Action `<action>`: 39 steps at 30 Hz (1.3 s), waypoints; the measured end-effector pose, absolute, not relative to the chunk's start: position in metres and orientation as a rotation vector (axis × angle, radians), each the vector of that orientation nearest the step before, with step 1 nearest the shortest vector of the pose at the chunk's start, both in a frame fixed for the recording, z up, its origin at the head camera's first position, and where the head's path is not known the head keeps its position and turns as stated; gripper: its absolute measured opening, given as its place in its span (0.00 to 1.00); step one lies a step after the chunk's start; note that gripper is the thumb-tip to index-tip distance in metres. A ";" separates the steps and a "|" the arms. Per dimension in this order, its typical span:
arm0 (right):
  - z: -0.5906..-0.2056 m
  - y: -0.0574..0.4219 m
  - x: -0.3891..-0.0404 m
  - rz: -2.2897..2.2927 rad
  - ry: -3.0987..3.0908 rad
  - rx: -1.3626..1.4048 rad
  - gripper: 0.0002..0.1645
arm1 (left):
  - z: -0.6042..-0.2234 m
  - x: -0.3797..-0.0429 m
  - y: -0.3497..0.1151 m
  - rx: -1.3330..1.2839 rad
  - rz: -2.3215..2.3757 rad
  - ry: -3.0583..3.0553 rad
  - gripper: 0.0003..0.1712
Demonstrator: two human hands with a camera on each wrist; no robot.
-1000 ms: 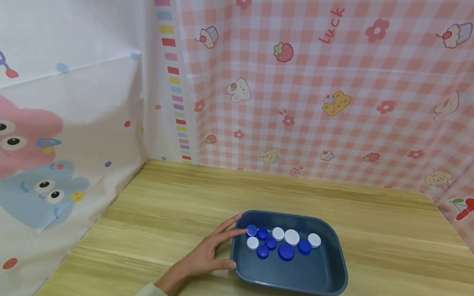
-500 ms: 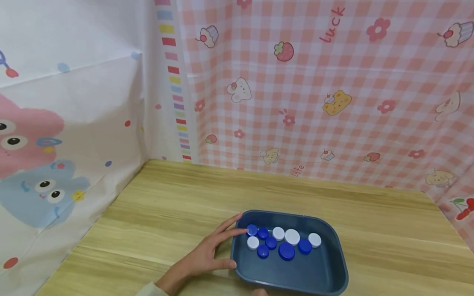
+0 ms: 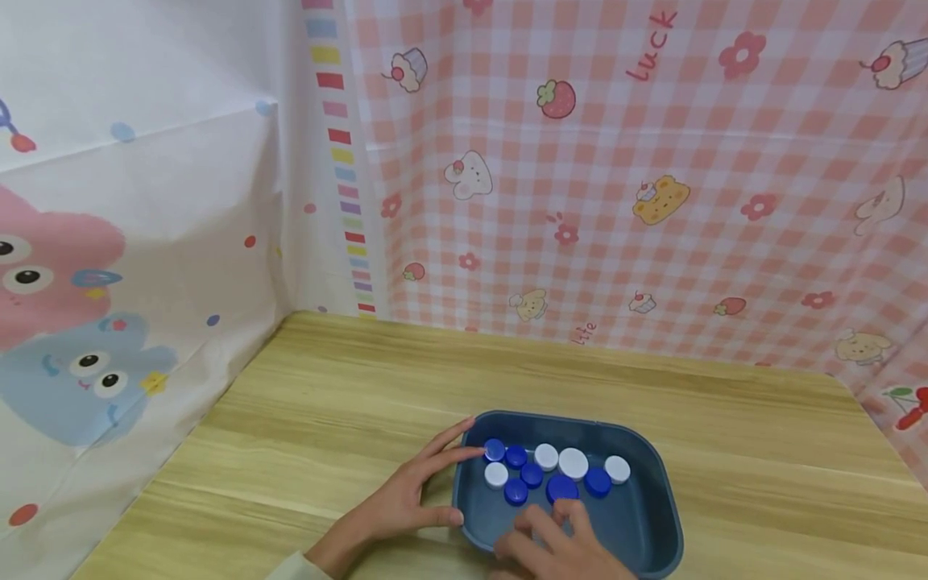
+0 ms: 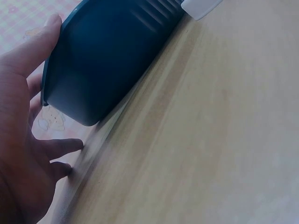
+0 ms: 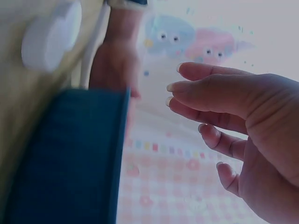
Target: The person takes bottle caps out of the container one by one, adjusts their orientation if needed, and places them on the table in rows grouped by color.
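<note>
A dark blue-grey tray (image 3: 602, 435) holds several blue bottle caps (image 3: 516, 490) and white bottle caps (image 3: 573, 464), mostly grouped along its far half. My left hand (image 3: 395, 499) rests at the tray's left end, fingers spread and fairly straight; its thumb touches the near corner of the rim and one finger reaches over the edge beside a blue cap. Over the near side of the tray is my right hand (image 3: 554, 544), overlapping the large blue cap (image 3: 561, 488) in the head view. Its fingers (image 5: 205, 109) are loosely bent with nothing between them in the right wrist view.
The tray stands on a wood-grain table (image 3: 348, 387). Beyond rises a pink checked cloth (image 3: 580, 161), with a white cartoon-print cloth (image 3: 181, 185) on the left. Rounded white objects (image 5: 51, 37) lie outside the tray on the near side.
My right hand has come in from the bottom edge and moved up over the near part of the tray. My left hand, the tray and the caps have stayed in place.
</note>
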State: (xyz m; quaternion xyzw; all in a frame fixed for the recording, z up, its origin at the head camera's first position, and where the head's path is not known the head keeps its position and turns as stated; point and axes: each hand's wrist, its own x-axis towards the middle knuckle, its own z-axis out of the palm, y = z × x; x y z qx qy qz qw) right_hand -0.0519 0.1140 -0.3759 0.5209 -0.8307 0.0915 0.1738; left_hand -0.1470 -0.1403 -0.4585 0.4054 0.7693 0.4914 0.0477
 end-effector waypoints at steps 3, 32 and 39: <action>-0.369 0.122 -0.058 0.192 -2.384 1.428 0.17 | -0.445 -0.141 -0.139 1.235 1.512 2.323 0.41; -0.394 0.165 -0.108 0.127 -2.719 1.037 0.17 | -0.462 -0.147 -0.140 1.253 1.494 2.364 0.41; -0.404 0.161 -0.112 0.111 -2.720 1.030 0.18 | -0.467 -0.151 -0.141 1.259 1.497 2.362 0.42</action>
